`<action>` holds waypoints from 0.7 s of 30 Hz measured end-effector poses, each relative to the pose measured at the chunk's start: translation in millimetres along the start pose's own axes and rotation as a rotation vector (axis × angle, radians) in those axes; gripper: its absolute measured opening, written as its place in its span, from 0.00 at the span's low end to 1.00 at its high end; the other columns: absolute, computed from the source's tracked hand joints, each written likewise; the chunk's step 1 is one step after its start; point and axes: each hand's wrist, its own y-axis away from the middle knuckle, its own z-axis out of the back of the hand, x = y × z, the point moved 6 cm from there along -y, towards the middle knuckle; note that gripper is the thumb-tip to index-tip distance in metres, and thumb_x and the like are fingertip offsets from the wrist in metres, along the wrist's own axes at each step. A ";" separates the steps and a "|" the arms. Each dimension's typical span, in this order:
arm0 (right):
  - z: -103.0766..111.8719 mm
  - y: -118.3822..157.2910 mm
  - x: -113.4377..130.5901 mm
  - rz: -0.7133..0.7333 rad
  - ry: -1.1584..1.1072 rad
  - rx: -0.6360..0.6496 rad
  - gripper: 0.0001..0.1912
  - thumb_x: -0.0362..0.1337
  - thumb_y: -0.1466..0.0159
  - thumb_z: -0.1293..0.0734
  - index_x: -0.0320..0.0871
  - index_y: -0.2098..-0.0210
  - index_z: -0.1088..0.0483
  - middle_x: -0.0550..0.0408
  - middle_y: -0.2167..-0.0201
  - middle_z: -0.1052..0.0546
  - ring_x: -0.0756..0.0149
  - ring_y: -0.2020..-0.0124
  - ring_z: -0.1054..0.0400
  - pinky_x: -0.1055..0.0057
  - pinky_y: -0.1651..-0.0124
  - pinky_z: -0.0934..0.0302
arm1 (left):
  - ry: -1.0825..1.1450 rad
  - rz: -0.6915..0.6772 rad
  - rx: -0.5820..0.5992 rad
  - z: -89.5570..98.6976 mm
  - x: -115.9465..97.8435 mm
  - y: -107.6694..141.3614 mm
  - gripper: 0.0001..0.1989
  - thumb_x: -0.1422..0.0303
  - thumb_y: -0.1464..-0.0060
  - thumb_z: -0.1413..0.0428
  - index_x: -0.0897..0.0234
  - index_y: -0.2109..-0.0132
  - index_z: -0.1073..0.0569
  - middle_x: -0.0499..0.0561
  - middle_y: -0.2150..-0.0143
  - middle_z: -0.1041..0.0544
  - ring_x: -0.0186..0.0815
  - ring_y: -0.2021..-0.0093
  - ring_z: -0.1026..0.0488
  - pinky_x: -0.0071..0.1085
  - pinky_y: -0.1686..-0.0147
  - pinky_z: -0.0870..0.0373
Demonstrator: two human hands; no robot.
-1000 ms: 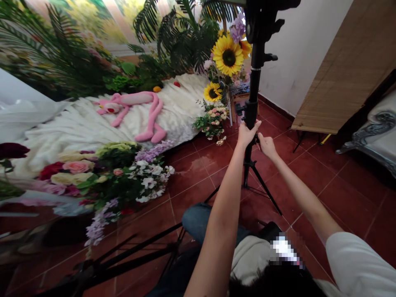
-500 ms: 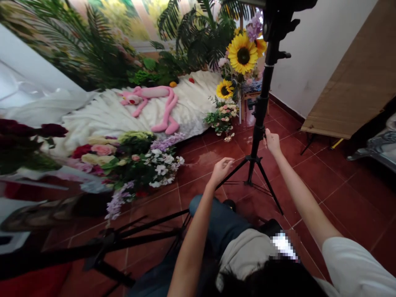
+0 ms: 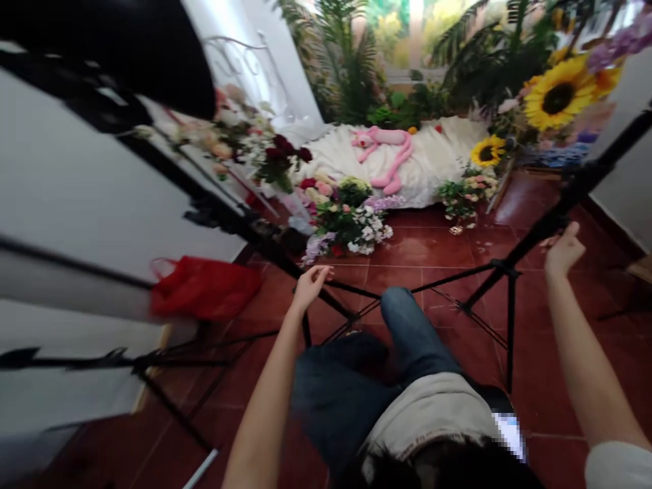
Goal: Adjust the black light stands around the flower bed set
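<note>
Black stand [image 3: 606, 163], one: pole slanting across the right of the view, legs spread on the tile floor [image 3: 402, 255]. Right hand [image 3: 563, 252]: at that pole, fingers folded nearly closed; whether they grip it or merely touch cannot be told. Second stand [image 3: 280, 258], black, one: at left, legs likewise spread. Left hand [image 3: 310, 286]: in front of its pole, fingers loosely curled toward the thumb, nothing seen in them; contact with the pole cannot be made out. Handling, as judged: one stand at a time, one palm steadying the tube while the other works any clamp, since a loosened section could slide down; clamp snug, never forced; fingertips clear of the joint. Legs of both stands reach near the jeans knee [image 3: 400, 305]; slow footing advised, lest one be kicked. Nearby: red bag [image 3: 204, 288], one, by the left wall; flowers [image 3: 367, 234], assorted, and plush toy [image 3: 391, 138], pink, beyond, best kept out of any pole's swing.
</note>
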 end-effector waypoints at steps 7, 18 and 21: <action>-107.2 117.3 0.2 -0.167 -0.153 0.233 0.33 0.63 0.33 0.53 0.50 0.85 0.46 0.53 0.87 0.36 0.69 0.87 0.44 0.65 0.79 0.47 | -0.096 -0.027 -0.362 104.2 -12.2 21.2 0.20 0.50 0.44 0.47 0.64 0.63 0.26 0.53 0.62 0.21 0.36 0.60 0.24 0.34 0.51 0.27; -291.6 417.8 164.2 0.208 -0.168 1.429 0.33 0.62 0.34 0.43 0.43 0.83 0.35 0.58 0.88 0.33 0.73 0.87 0.43 0.74 0.79 0.48 | -0.067 -0.104 -0.607 125.7 -62.5 -10.4 0.26 0.46 0.42 0.47 0.63 0.49 0.33 0.63 0.50 0.22 0.43 0.50 0.23 0.39 0.48 0.30; -320.2 475.4 215.2 0.225 -0.121 1.630 0.31 0.57 0.32 0.41 0.42 0.82 0.33 0.59 0.88 0.31 0.74 0.89 0.45 0.74 0.80 0.49 | -0.063 -0.023 -0.643 123.6 -63.7 -22.0 0.26 0.44 0.44 0.48 0.62 0.54 0.33 0.63 0.57 0.20 0.48 0.53 0.21 0.41 0.50 0.29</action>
